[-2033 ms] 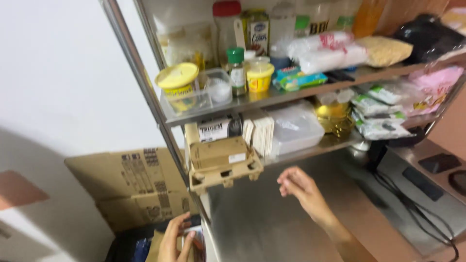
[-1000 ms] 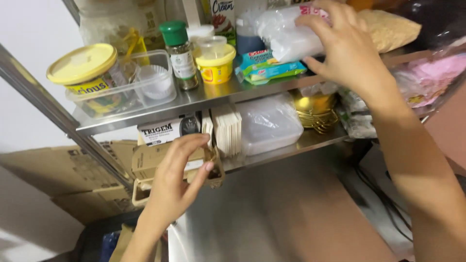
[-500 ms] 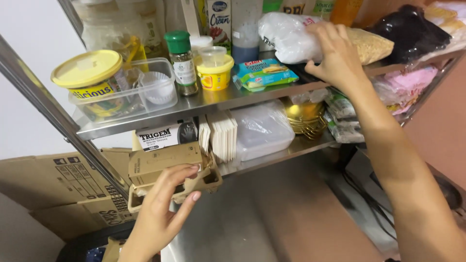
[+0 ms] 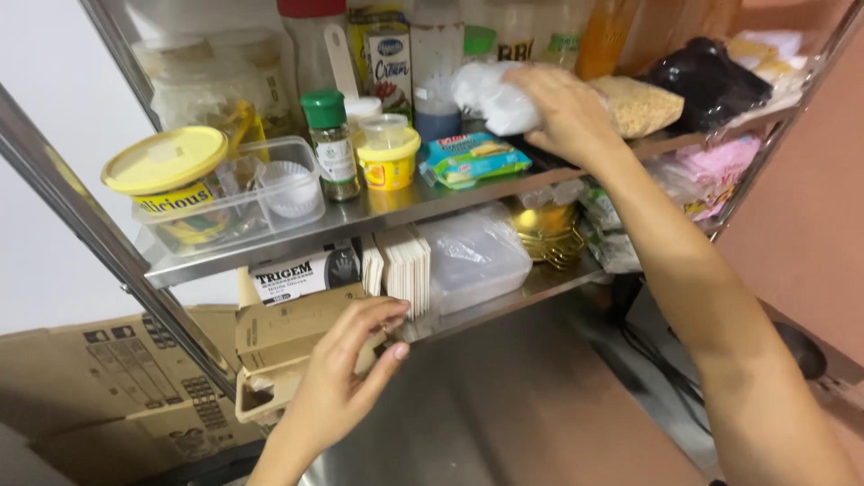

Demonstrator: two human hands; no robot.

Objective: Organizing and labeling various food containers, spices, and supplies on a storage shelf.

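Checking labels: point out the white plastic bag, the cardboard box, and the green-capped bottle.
white plastic bag (image 4: 490, 99), head view, bare crumpled side left of the right hand.
cardboard box (image 4: 283, 328), head view, front face.
green-capped bottle (image 4: 323, 108), head view, green cap.

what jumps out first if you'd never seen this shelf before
The right hand reaches onto the top steel shelf, closed on a white plastic bag. Lower left, the left hand touches a brown cardboard box. A round yellow-lidded tub glows at the shelf's left end.

My right hand (image 4: 567, 112) grips a white bag (image 4: 493, 97) on the top shelf, beside a blue-green packet (image 4: 474, 158); my left hand (image 4: 346, 373) touches a brown carton (image 4: 288, 346) below a white box (image 4: 301, 273).
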